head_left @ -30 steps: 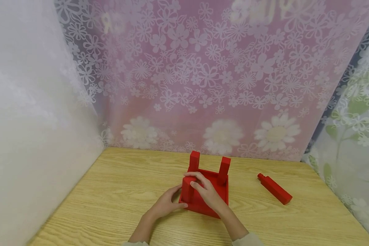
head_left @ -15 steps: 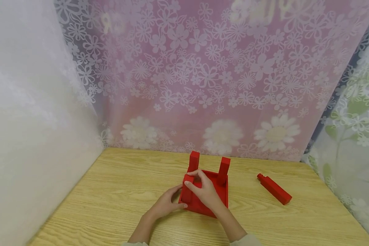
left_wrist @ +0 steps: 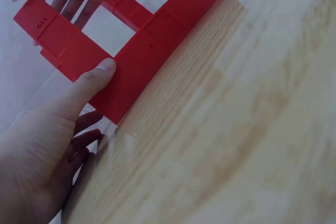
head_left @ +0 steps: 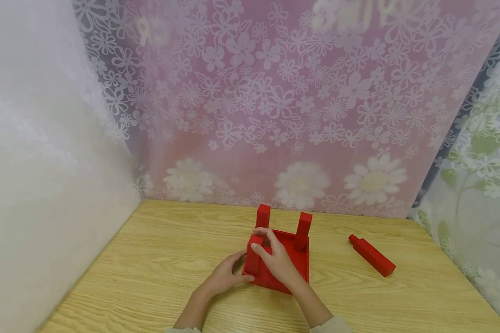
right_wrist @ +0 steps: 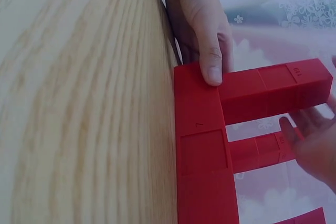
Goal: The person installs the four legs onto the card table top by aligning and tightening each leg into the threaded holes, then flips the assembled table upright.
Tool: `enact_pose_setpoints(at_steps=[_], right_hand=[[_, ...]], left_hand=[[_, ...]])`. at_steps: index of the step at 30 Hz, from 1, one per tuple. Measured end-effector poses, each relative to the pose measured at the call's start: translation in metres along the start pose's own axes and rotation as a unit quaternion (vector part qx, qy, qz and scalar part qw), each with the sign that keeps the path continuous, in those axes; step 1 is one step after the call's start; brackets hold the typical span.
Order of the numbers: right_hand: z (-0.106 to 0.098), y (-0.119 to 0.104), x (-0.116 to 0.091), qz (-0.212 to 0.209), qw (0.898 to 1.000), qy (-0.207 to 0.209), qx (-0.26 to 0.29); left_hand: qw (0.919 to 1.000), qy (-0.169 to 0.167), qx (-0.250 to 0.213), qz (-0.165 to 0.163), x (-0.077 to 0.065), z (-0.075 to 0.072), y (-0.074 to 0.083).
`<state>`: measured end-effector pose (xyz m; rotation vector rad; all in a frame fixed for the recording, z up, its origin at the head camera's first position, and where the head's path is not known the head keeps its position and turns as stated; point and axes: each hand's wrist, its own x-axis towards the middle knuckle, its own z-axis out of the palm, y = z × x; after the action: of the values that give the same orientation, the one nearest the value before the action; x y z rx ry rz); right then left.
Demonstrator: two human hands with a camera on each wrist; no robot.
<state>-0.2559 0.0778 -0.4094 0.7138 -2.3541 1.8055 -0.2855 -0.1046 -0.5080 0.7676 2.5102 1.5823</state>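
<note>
A small red stool (head_left: 275,281) lies upside down on the wooden table, its rimmed seat flat and three square legs standing up. With thumb in front and fingers behind, my left hand (head_left: 221,276) grips the seat's near left corner. My right hand (head_left: 281,262) curls its thumb and fingers round the top of the near left stool leg (head_left: 253,260). The right wrist view shows that leg (right_wrist: 273,88) standing against the seat; part of the grip behind it is hidden. To the right lies a loose stool leg (head_left: 372,256), its narrow end pointing back left.
Two legs stand at the far corners of the seat, the far left one (head_left: 263,216) and the far right one (head_left: 303,230). Wooden tabletop (head_left: 158,259) surrounds the stool. A flowered curtain (head_left: 275,115) hangs along the table's back edge, with pale cloth on both sides.
The near left leg has turned slightly in place. My right thumb and fingers have shifted round its top. My left hand, the seat and the loose leg stay where they were.
</note>
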Motion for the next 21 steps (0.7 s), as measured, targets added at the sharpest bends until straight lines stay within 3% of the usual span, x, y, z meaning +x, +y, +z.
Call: enact_pose_setpoints(at_steps=[5, 9, 21], right_hand=[[-0.005, 0.022, 0.004, -0.028, 0.997, -0.047, 0.045], [-0.008, 0.026, 0.005, -0.033, 0.995, -0.063, 0.066], [-0.008, -0.005, -0.004, -0.009, 0.999, -0.045, 0.014]], left_hand=[[1.0, -0.001, 0.0, 0.005, 0.001, 0.0, 0.0], [1.0, -0.002, -0.001, 0.006, 0.002, 0.0, -0.001], [0.9999, -0.002, -0.004, 0.012, 0.002, -0.001, 0.001]])
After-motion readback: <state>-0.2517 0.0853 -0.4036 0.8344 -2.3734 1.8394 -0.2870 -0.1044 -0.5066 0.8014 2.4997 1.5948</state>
